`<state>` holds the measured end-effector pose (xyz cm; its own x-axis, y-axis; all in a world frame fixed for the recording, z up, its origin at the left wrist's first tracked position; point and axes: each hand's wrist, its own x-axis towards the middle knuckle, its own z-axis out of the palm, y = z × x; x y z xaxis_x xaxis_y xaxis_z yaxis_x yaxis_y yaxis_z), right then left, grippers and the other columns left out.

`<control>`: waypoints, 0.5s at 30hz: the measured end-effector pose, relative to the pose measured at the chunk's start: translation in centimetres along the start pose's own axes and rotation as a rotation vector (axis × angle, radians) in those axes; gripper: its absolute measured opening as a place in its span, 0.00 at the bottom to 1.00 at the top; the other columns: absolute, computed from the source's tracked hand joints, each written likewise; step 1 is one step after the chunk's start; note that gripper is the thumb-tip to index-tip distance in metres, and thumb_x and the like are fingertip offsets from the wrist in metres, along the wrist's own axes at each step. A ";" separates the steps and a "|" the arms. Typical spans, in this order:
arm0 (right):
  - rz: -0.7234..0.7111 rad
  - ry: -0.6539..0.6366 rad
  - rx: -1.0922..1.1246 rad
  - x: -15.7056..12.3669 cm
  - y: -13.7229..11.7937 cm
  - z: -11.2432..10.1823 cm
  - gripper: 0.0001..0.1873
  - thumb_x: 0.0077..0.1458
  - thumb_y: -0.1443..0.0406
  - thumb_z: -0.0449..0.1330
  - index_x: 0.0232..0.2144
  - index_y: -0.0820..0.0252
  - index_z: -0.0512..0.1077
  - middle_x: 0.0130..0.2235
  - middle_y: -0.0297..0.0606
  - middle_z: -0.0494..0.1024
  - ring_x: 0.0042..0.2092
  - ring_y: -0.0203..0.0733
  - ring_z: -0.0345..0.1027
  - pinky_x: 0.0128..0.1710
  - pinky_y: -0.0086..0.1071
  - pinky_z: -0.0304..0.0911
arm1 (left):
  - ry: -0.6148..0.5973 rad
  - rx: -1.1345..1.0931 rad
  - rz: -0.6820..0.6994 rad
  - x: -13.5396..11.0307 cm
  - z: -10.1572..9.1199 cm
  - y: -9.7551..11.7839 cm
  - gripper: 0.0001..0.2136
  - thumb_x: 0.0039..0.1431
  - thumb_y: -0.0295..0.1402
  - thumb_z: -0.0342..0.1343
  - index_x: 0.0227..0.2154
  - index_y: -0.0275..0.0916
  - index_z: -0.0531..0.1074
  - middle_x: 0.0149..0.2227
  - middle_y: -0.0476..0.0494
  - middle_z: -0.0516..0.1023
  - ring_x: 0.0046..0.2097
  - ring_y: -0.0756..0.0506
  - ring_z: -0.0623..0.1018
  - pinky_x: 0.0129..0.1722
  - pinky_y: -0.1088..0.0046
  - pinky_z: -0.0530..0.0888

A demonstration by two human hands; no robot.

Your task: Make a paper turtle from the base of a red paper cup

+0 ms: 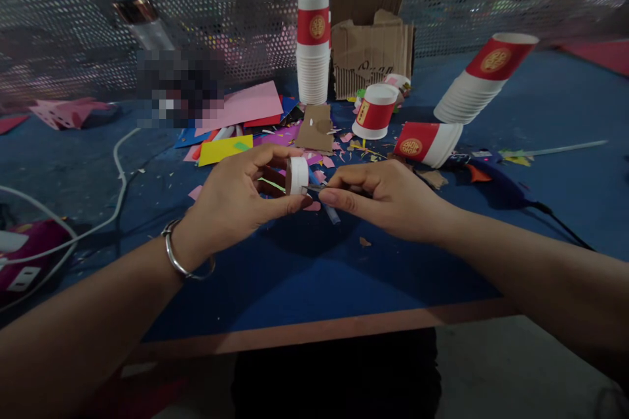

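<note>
Two hands are closed, the left hand (pixel 236 200) gripping a cut paper cup (pixel 297 175), the right hand (pixel 378 196) pinching a thin tool (pixel 314 188) which, pressed hard, could slip and jab the other hand.

A small red paper cup with a white base (pixel 297 175), gripped in the left hand (pixel 236 200), is held on its side with its base turned right, where a thin dark tool (pixel 317 188) pinched in the right hand (pixel 378 200) touches the rim.

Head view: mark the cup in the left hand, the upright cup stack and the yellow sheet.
cup (pixel 297 175), head view, white end.
upright cup stack (pixel 313 26), head view, red band.
yellow sheet (pixel 225 149), head view, middle.
</note>
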<state>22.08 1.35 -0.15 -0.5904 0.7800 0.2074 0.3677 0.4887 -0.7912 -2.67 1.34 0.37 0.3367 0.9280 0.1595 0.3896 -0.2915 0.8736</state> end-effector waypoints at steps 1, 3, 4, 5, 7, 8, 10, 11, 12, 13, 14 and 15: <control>-0.002 0.002 0.003 0.0 0.0 0.0 0.28 0.71 0.43 0.61 0.31 0.59 0.77 0.25 0.29 0.69 0.28 0.32 0.60 0.29 0.30 0.52 | -0.006 -0.018 -0.008 0.0 0.0 0.0 0.27 0.49 0.39 0.75 0.53 0.43 0.80 0.43 0.44 0.88 0.40 0.41 0.87 0.43 0.61 0.85; -0.002 0.005 0.010 0.0 -0.1 0.0 0.28 0.70 0.43 0.62 0.31 0.59 0.78 0.25 0.29 0.69 0.28 0.32 0.60 0.29 0.30 0.53 | -0.012 -0.035 -0.010 0.1 0.0 0.0 0.27 0.49 0.39 0.76 0.53 0.42 0.80 0.42 0.44 0.88 0.40 0.42 0.87 0.44 0.62 0.86; 0.002 0.005 0.015 0.0 -0.1 0.0 0.28 0.70 0.43 0.62 0.31 0.59 0.78 0.25 0.29 0.69 0.28 0.32 0.60 0.29 0.30 0.52 | -0.015 -0.035 -0.010 0.1 0.0 0.0 0.27 0.49 0.38 0.75 0.53 0.42 0.80 0.42 0.44 0.88 0.40 0.42 0.87 0.44 0.62 0.86; 0.005 0.005 0.020 0.0 -0.1 0.0 0.28 0.70 0.43 0.63 0.31 0.59 0.78 0.25 0.28 0.69 0.28 0.32 0.60 0.28 0.30 0.52 | -0.017 -0.032 -0.010 0.1 0.0 0.0 0.27 0.49 0.39 0.75 0.53 0.42 0.80 0.42 0.44 0.88 0.40 0.42 0.87 0.43 0.62 0.85; 0.013 0.003 0.030 0.1 -0.1 0.1 0.28 0.69 0.43 0.63 0.30 0.59 0.77 0.25 0.28 0.69 0.27 0.32 0.60 0.28 0.30 0.52 | -0.007 -0.015 -0.006 0.1 0.0 0.0 0.27 0.50 0.39 0.74 0.53 0.42 0.80 0.43 0.43 0.88 0.41 0.41 0.87 0.43 0.61 0.85; 0.015 0.000 0.035 0.1 -0.1 0.1 0.28 0.69 0.43 0.63 0.30 0.59 0.77 0.25 0.28 0.69 0.27 0.32 0.59 0.28 0.30 0.52 | -0.002 -0.004 -0.001 0.1 0.0 0.0 0.26 0.50 0.40 0.74 0.53 0.42 0.80 0.43 0.43 0.88 0.41 0.40 0.87 0.43 0.60 0.85; 0.018 -0.004 0.045 0.0 -0.1 0.1 0.28 0.69 0.43 0.63 0.30 0.59 0.76 0.25 0.28 0.69 0.27 0.32 0.60 0.28 0.30 0.52 | 0.009 0.023 0.016 0.0 0.0 0.0 0.26 0.51 0.40 0.73 0.54 0.42 0.81 0.43 0.42 0.87 0.42 0.39 0.87 0.44 0.58 0.85; 0.019 -0.007 0.048 0.0 0.0 0.1 0.28 0.69 0.43 0.63 0.30 0.59 0.76 0.25 0.28 0.69 0.27 0.32 0.60 0.28 0.30 0.52 | 0.014 0.038 0.024 0.0 0.0 0.0 0.26 0.51 0.40 0.73 0.54 0.42 0.81 0.43 0.42 0.87 0.42 0.39 0.87 0.44 0.58 0.84; 0.019 -0.009 0.050 0.0 0.0 0.2 0.28 0.69 0.43 0.63 0.30 0.59 0.76 0.25 0.28 0.69 0.27 0.32 0.60 0.28 0.30 0.52 | 0.017 0.050 0.031 0.0 0.0 0.0 0.26 0.51 0.40 0.72 0.54 0.43 0.81 0.44 0.43 0.87 0.41 0.39 0.87 0.44 0.58 0.84; 0.019 -0.010 0.052 0.0 0.0 0.2 0.28 0.69 0.43 0.63 0.30 0.59 0.76 0.25 0.28 0.69 0.27 0.32 0.60 0.27 0.30 0.52 | 0.019 0.057 0.034 -0.1 0.0 0.0 0.26 0.51 0.40 0.72 0.54 0.43 0.82 0.44 0.43 0.87 0.41 0.39 0.87 0.43 0.58 0.84; 0.018 -0.011 0.053 0.0 0.0 0.2 0.28 0.69 0.42 0.63 0.30 0.59 0.76 0.25 0.28 0.69 0.27 0.32 0.60 0.28 0.30 0.52 | 0.021 0.062 0.035 -0.1 0.0 0.0 0.25 0.51 0.39 0.72 0.54 0.43 0.82 0.44 0.43 0.87 0.40 0.39 0.87 0.43 0.58 0.84; 0.018 -0.013 0.052 0.0 0.0 0.2 0.28 0.69 0.42 0.63 0.30 0.59 0.76 0.25 0.28 0.69 0.27 0.32 0.60 0.28 0.30 0.52 | 0.023 0.065 0.036 -0.1 0.0 0.0 0.25 0.51 0.39 0.72 0.54 0.44 0.82 0.44 0.43 0.87 0.40 0.40 0.86 0.42 0.58 0.83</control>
<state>21.95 1.30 -0.24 -0.5936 0.7830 0.1858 0.3406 0.4536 -0.8236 -2.76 1.24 0.34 0.3315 0.9217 0.2013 0.4330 -0.3382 0.8356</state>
